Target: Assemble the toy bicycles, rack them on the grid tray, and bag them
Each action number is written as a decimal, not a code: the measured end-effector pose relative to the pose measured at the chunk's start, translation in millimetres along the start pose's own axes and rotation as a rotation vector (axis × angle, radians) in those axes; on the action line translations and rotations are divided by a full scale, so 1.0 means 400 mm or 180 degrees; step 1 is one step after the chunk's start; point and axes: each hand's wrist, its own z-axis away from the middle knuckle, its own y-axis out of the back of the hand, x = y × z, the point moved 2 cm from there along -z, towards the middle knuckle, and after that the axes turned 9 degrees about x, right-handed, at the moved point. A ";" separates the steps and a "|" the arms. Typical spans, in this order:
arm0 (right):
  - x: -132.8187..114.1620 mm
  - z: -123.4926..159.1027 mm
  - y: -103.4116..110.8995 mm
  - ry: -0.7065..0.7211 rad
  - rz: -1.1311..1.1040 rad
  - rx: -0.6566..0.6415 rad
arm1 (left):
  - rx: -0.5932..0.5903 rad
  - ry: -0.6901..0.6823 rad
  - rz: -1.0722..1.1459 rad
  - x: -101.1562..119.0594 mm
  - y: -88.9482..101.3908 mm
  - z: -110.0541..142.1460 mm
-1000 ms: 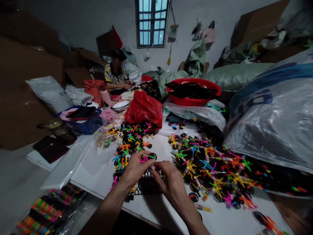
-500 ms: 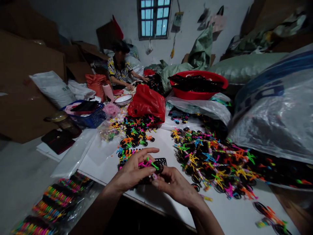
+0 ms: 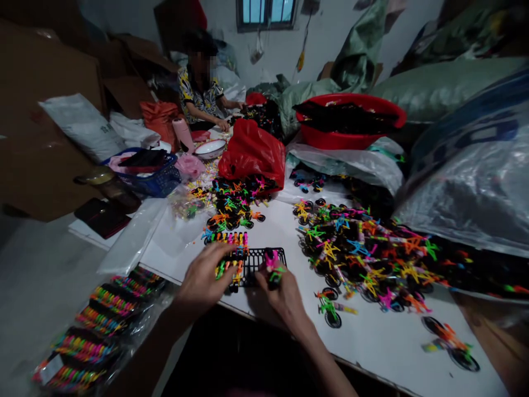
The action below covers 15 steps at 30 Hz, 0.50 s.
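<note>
A black plastic rack (image 3: 257, 264) lies at the table's near edge, its left part filled with a row of colourful toy bicycles (image 3: 231, 259). Over that filled end is my left hand (image 3: 204, 278), fingers and thumb apart, touching the bicycles or the rack's edge. Between the fingers of my right hand (image 3: 285, 300) is a pink and green toy bicycle (image 3: 273, 260), held above the rack's right end. The fingertips under it are partly hidden.
A big heap of toy bicycles (image 3: 355, 248) spreads on the right, with a loose green-orange one (image 3: 329, 306) nearer. Behind stand a red bag (image 3: 254, 154) and red basin (image 3: 351, 140). Packed bicycles (image 3: 86, 347) lie lower left. A person (image 3: 202, 94) sits at the back.
My hands have moved apart; the left is now over the filled rack, the right carries the pink and green bicycle to the rack's right end. The view has tilted down.
</note>
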 end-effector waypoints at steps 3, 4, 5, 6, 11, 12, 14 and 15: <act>0.068 0.033 -0.080 -0.0152 -0.0027 -0.0063 | -0.0158 -0.0650 -0.0428 -0.022 -0.060 0.075; 0.077 0.041 -0.097 -0.0135 -0.0090 -0.0021 | -0.0181 -0.0801 -0.0507 -0.025 -0.080 0.093; 0.081 0.045 -0.109 -0.0070 -0.0149 0.0029 | -0.0187 -0.0912 -0.0548 -0.028 -0.095 0.105; 0.080 0.049 -0.117 0.0038 -0.0184 0.0056 | -0.0195 -0.0975 -0.0555 -0.030 -0.106 0.112; 0.073 0.058 -0.119 0.0660 0.0089 -0.0081 | -0.0243 -0.0916 -0.0443 -0.036 -0.105 0.114; 0.076 0.061 -0.116 0.0733 0.0168 -0.0124 | -0.0256 -0.0899 -0.0434 -0.034 -0.101 0.114; 0.083 0.063 -0.109 0.0801 0.0315 -0.0210 | -0.0273 -0.0889 -0.0442 -0.028 -0.097 0.114; 0.086 0.063 -0.106 0.0823 0.0389 -0.0249 | -0.0262 -0.0896 -0.0452 -0.024 -0.097 0.114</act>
